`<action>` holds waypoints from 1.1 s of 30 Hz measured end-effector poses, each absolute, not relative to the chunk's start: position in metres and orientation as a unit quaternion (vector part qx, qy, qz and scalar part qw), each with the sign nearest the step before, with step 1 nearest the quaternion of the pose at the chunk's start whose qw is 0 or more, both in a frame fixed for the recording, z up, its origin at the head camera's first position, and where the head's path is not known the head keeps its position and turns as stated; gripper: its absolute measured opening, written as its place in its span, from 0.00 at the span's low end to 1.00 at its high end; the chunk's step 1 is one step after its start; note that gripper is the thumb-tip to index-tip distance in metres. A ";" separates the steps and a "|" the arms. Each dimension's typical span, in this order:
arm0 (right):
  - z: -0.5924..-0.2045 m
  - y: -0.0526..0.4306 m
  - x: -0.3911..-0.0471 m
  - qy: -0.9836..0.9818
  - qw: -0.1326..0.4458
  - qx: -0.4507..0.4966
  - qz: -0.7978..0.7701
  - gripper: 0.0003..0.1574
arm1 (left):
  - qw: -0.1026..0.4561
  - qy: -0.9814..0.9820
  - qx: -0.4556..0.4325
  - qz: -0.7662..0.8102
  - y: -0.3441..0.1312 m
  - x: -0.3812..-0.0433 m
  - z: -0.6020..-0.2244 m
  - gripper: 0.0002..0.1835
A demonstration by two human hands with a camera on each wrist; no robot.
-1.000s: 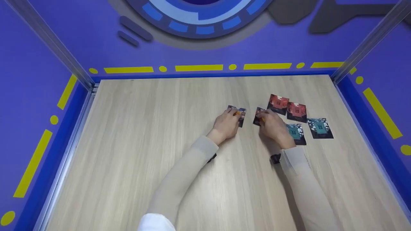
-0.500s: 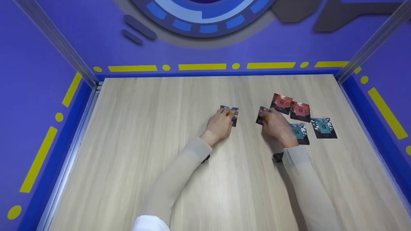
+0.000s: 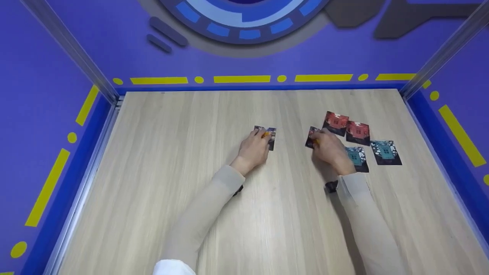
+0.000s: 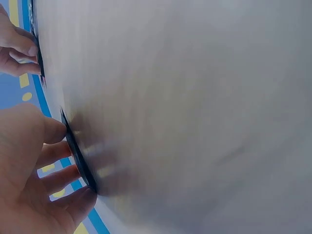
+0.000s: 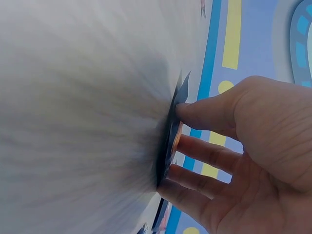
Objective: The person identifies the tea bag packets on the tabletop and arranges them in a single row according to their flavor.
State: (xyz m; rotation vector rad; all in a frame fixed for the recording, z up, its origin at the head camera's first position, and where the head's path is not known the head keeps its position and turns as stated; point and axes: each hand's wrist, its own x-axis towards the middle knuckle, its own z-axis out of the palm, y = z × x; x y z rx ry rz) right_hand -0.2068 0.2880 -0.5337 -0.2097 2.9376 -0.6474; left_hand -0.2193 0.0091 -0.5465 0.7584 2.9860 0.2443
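Your left hand (image 3: 252,148) arched over a dark square card with pale and orange print (image 3: 272,143), thumb and fingers spread, their tips touching it. Your right hand (image 3: 330,148), its thumb and fingers apart too, pressed its tips on a dark square card with reddish print (image 3: 310,142), near the tabletop's right side. Both forearms, in beige sleeves (image 3: 206,208), reached forward. Your hands covered much of both prints, and the wrist views showed these cards nearly edge-on. Your right hand also hid part of the nearer of two teal-and-black square cards (image 3: 358,157); two red-and-black square cards (image 3: 358,132) lay beyond. The pale wood-grain tabletop (image 3: 172,145) met blue-purple walls (image 3: 244,63) with yellow dashes.
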 end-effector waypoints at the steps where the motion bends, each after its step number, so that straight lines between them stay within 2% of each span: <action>1: -0.534 0.289 -0.207 0.972 0.062 -0.070 -0.215 0.22 | 0.025 0.966 0.245 0.081 0.007 -0.219 -0.546 0.25; 17: -0.532 0.290 -0.208 0.973 0.055 -0.075 -0.210 0.21 | 0.046 0.971 0.209 0.106 -0.035 -0.212 -0.545 0.25; 33: -0.533 0.289 -0.207 0.973 0.073 -0.075 -0.205 0.22 | 0.036 0.976 0.189 0.105 -0.077 -0.188 -0.545 0.25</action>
